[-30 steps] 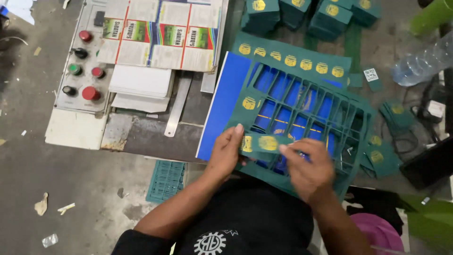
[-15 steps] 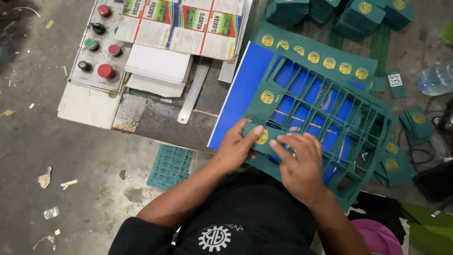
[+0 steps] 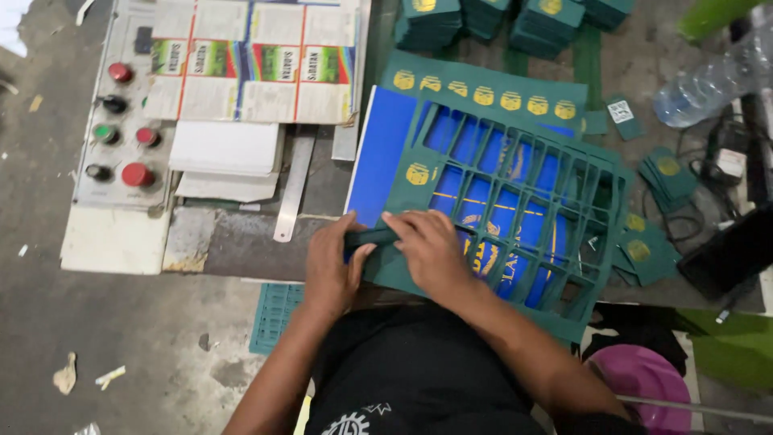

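Head view: hands (image 3: 386, 250) gripping green stack (image 3: 369, 238)

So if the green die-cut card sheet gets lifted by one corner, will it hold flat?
Probably not: the green die-cut card sheet looks thin and mostly cut-out windows, so it likely sags. Its narrow strips may tear. It seems light.

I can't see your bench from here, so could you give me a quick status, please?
Left hand and right hand both pinching a small stack of green cards. Stack rests on the punched-out green sheet. Nothing in the way.
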